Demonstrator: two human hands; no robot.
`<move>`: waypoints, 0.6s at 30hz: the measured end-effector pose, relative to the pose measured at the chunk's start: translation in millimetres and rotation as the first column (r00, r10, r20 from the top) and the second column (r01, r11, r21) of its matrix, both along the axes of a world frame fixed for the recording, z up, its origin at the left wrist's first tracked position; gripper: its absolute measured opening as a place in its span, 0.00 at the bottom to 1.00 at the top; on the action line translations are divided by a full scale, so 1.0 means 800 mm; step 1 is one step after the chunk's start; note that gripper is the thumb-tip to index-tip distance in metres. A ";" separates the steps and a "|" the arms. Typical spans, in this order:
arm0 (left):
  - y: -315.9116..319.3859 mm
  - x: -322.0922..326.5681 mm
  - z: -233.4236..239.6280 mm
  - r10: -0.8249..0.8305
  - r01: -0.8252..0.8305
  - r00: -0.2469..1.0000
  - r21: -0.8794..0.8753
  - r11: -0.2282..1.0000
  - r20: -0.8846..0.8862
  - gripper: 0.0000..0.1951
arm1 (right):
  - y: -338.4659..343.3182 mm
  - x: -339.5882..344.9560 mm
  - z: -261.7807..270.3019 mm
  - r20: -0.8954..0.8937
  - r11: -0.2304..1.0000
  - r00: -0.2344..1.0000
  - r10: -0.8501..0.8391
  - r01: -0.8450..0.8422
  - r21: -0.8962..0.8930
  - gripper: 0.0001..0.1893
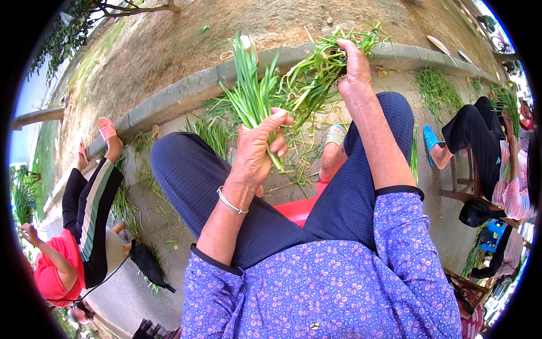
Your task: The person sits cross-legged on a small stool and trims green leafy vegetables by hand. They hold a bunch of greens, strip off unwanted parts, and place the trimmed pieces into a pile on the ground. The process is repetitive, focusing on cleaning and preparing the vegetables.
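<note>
A bunch of green leafy stalks, probably Chinese chives (253, 87), is gripped in my left hand (259, 148), its pale stem ends poking out below the fist and its leaves fanned upward. My right hand (356, 68), raised higher and farther out, clutches a tangled clump of yellowed and green leaves (315, 78) that droops toward the left. The clump hangs over more loose greens. Between my feet, trimmed leaves and stems (298, 169) litter the ground. Another pile of chives (215, 137) lies just beyond my left knee.
I sit on a red plastic stool (296, 209). A concrete kerb (178, 95) crosses in front, with bare soil beyond. People sit on both sides; one wears blue slippers (431, 146). A grass-like heap (440, 91) lies by the kerb. A black bag (148, 265) is at left.
</note>
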State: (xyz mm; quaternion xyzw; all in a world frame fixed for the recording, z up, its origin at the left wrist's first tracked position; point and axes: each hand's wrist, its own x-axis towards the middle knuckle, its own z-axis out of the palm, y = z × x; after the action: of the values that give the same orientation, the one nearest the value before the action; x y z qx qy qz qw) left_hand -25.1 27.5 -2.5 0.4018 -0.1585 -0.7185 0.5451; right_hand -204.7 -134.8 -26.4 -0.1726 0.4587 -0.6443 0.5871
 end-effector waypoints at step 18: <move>-0.001 0.017 -0.004 -0.084 0.085 0.995 -0.008 0.996 0.052 0.11 | -0.004 0.003 0.000 -0.113 0.995 0.990 -0.087 0.091 0.038 0.11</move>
State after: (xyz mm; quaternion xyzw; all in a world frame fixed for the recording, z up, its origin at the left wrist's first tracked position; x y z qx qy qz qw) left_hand -11.4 27.0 -5.4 0.4106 -0.1931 -0.7294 0.5119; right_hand -202.5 -137.6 -26.0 -0.1750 0.5118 -0.6492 0.5348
